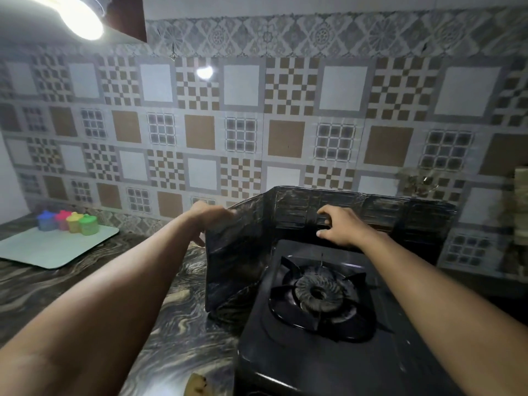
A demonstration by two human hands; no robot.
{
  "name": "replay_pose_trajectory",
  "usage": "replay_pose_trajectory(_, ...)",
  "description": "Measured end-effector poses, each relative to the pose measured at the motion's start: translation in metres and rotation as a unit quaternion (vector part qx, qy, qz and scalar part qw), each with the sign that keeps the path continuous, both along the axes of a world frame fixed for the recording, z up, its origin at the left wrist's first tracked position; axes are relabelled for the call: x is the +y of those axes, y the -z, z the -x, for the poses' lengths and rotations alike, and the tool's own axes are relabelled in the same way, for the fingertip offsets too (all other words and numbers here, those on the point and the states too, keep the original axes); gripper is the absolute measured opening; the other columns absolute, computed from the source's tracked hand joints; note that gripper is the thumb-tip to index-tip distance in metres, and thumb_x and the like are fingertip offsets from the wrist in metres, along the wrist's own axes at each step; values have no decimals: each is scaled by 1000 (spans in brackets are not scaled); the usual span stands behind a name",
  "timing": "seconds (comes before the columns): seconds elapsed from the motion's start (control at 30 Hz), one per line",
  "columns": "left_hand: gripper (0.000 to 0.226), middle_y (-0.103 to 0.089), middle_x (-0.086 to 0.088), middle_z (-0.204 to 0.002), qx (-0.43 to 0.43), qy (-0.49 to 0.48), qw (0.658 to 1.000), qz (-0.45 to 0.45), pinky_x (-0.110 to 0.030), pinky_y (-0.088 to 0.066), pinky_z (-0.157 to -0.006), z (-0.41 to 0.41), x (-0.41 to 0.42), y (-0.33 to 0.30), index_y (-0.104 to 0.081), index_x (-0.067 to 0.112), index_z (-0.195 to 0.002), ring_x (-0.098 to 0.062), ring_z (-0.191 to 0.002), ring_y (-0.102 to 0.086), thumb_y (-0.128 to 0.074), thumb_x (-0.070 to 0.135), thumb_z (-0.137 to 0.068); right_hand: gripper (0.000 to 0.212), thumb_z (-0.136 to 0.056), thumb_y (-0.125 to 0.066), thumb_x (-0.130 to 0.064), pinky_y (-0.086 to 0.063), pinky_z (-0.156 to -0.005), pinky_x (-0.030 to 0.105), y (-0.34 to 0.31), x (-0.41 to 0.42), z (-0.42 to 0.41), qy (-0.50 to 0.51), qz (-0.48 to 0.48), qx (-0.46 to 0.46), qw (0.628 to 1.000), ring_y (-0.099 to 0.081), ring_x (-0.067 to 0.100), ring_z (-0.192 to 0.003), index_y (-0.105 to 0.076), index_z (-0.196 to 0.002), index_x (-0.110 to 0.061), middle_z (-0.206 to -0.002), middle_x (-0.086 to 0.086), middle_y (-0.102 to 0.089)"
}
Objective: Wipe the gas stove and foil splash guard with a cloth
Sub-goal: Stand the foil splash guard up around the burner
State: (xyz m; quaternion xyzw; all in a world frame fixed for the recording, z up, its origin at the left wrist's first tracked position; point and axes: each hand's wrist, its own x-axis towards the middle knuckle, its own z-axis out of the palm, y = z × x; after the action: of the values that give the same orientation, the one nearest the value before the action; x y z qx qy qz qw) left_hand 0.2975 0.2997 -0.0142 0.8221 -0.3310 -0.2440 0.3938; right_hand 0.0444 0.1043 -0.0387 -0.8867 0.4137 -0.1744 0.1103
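One head-worn view looks forward and down, close over the gas stove [328, 318], facing the tiled wall [257, 124]

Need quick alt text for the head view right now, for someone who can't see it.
A person's left hand grips the top left edge of a dark foil splash guard standing around a black single-burner gas stove, while the right hand reaches toward its back panel. No cloth is visible.
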Motion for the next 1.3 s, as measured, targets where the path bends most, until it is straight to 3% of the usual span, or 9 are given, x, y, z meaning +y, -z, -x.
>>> replay_pose_trajectory(0.13,7,-68,-15,-85,-29,-33,999,13,-31,-55,-49,-1,-5,21,-65,3,-76,-23,-69,-64,-72,2,-74,62,-78,-75,-33,-46,-87,32,10,6,-7,-18,-4,-4,1000,-59,20,-99,-49,-134,-23,-114,4,-64)
replay_pose_trajectory(0.33,14,-70,-17,-74,-30,-27,995,90,-42,-60,-53,-2,8,37,-71,-1,-68,-29,-63,-70,-62,-10,-74,61,-78,-76,-34,-43,-82,28,16,36,-11,-8,-7,21,1000,-55,13,-92,-51,-132,-24,-112,0,-64)
replay_pose_trajectory(0.5,7,-68,-13,-63,29,25,991,125,-37,-58,-48,14,7,28,-67,-4,-66,-26,-57,-69,-63,-9,-69,58,-77,-76,-32,-46,-91,32,2,25,-14,21,-4,27,999,-58,25,-110,-54,-129,-20,-122,8,-62)
replay_pose_trajectory(0.67,12,-64,-3,-49,62,102,990,79,-33,-56,-48,23,11,23,-62,1,-65,-21,-49,-66,-53,-7,-67,59,-78,-74,-23,-44,-99,37,-13,-9,-27,50,24,21,998,-52,30,-119,-53,-131,-15,-134,13,-53)
replay_pose_trajectory(0.77,15,-69,-10,-65,140,163,976,40,-42,-60,-60,25,8,23,-66,-2,-74,-28,-67,-69,-53,-8,-68,55,-78,-72,-15,-43,-100,39,-22,-42,-39,61,49,16,997,-50,32,-120,-54,-130,-11,-134,15,-50)
replay_pose_trajectory(0.9,37,-59,-25,-103,219,219,950,-24,-39,-60,-60,28,3,28,-54,-15,-117,-32,-76,-61,-50,-6,-82,60,-79,-69,-7,-38,-106,42,-26,-78,-51,66,61,10,996,-42,34,-126,-47,-135,-8,-140,16,-41)
replay_pose_trajectory(1.07,49,-55,-30,-113,255,193,947,-44,-45,-57,-60,19,-6,29,-55,-5,-122,-38,-84,-60,-66,22,-82,65,-83,-63,-12,-31,-108,49,-27,-110,-52,110,115,107,981,-31,34,-132,-37,-143,-17,-145,9,-40)
replay_pose_trajectory(1.17,43,-64,-27,-114,214,200,954,-66,-43,-57,-58,16,-16,32,-64,-1,-113,-40,-92,-64,-65,30,-84,54,-84,-59,-9,-30,-104,51,-20,-127,-51,120,115,133,977,-38,34,-125,-43,-135,-18,-134,11,-49)
replay_pose_trajectory(1.3,31,-73,-18,-83,188,155,969,-48,-40,-55,-50,13,-29,34,-68,-1,-101,-30,-67,-70,-58,25,-87,21,-87,-53,-2,-46,-88,41,-8,-143,-51,93,147,87,981,-56,28,-88,-61,-99,-17,-106,10,-63)
